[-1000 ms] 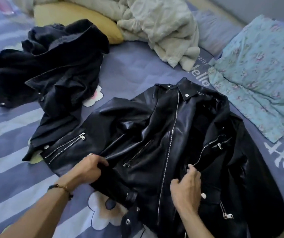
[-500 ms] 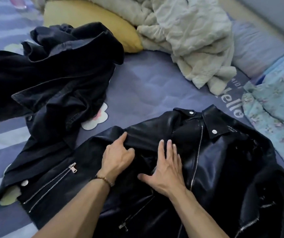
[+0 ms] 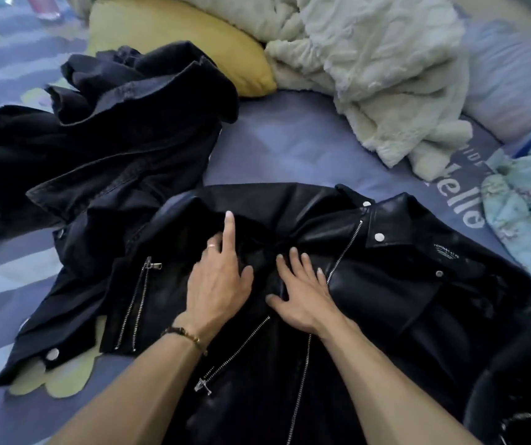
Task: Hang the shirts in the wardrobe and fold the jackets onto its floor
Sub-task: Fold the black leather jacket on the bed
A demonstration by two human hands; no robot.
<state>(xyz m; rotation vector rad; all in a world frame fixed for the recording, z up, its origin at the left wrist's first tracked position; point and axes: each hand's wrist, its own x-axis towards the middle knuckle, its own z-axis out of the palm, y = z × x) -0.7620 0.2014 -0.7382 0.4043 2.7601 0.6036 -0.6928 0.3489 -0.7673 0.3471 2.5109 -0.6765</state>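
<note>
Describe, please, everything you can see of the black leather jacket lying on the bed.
The black leather jacket looks glossy, with silver zips on front, pocket and sleeve cuff, snap studs on the collar and a printed label inside the neck. It lies front-up on the purple bedsheet, one sleeve folded across the chest. The left hand and right hand press flat on it. Its left side lies against a dark denim jacket.

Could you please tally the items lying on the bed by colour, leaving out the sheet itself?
Black: 2, the leather jacket under both hands and the denim jacket beside it.
Yellow: 1, the pillow.
Cream: 1, the fleece blanket.
Light blue floral: 1, the cloth.
Lavender: 1, the pillow at right.
Total: 6.
</note>
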